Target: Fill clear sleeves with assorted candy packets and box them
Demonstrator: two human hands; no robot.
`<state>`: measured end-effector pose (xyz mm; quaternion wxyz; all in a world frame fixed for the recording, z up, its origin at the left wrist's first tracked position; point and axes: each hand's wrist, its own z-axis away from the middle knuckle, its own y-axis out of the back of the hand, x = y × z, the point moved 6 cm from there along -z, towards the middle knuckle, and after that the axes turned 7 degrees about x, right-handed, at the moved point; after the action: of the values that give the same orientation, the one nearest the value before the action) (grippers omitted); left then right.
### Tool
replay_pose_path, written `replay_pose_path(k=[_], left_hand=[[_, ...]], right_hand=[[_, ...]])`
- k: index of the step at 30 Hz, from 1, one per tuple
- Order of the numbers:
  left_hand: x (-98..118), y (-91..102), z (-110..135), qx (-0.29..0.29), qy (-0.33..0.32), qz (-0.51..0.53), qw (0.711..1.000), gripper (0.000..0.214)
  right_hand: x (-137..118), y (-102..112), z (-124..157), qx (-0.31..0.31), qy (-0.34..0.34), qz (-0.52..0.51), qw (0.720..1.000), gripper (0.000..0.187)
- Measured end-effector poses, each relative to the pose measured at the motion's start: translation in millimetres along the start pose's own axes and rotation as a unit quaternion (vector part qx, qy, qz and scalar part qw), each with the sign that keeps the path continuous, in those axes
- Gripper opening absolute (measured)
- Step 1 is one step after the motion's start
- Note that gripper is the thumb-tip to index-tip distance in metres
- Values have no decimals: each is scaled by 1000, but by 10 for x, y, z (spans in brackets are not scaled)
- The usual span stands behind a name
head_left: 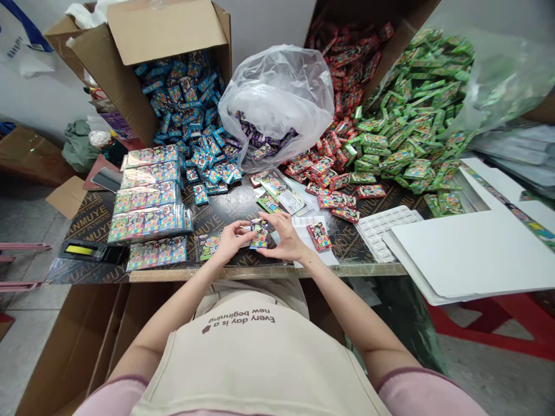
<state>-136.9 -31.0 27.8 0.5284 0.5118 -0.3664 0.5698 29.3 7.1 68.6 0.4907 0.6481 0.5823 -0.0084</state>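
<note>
Both hands, left hand (pixel 229 240) and right hand (pixel 286 234), pinch one small packet (pixel 259 234) between their fingers (pixel 243 228) at the counter (pixel 243 268) edge; its print is unreadable.

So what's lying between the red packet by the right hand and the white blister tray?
Head view: only bare dark tabletop separates the red packet from the white blister tray.

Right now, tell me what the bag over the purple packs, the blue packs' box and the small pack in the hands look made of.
Bag: thin clear plastic film, crinkled, glossy highlights. Box: brown corrugated cardboard, matte, folded flaps. Small pack, held between left hand and right hand: seemingly glossy printed card or foil; too small to tell.
</note>
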Motion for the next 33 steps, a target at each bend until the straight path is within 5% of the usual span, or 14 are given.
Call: replay_pose_path(k=[2,4,6,8,16,20,25,27,29,31,33], left_hand=[[43,103,2,-5,-116,-179,977,71],[2,145,11,-30,-194,-348,917,96],[-111,151,11,-65,-216,-446,866,109],[-197,144,10,-86,-222,-472,849,109],[-147,177,45,-99,-273,-385,876,110],[-131,224,11,-68,-264,-361,892,108],[-163,183,-30,-30,-256,-368,894,110],[-195,144,-30,-37,-254,-385,886,110],[-226,126,-26,-36,-253,-404,878,109],[-261,117,-18,-32,-256,-423,869,107],[-303,107,-9,-30,-262,-442,857,105]], right_hand=[[185,46,35,19,-17,32,999,89],[356,58,81,25,-34,53,998,89],[452,15,124,10,-41,65,997,86],[461,-59,156,-12,-40,66,997,83],[317,-246,174,-88,-14,-69,994,88],[329,-250,188,-54,-67,-38,996,93],[150,-346,259,-77,-62,14,995,63],[295,-201,242,-45,-86,49,994,63],[650,176,236,66,-163,122,977,67],[1070,658,311,197,-252,206,925,79],[1441,1019,414,248,-327,260,874,90]])
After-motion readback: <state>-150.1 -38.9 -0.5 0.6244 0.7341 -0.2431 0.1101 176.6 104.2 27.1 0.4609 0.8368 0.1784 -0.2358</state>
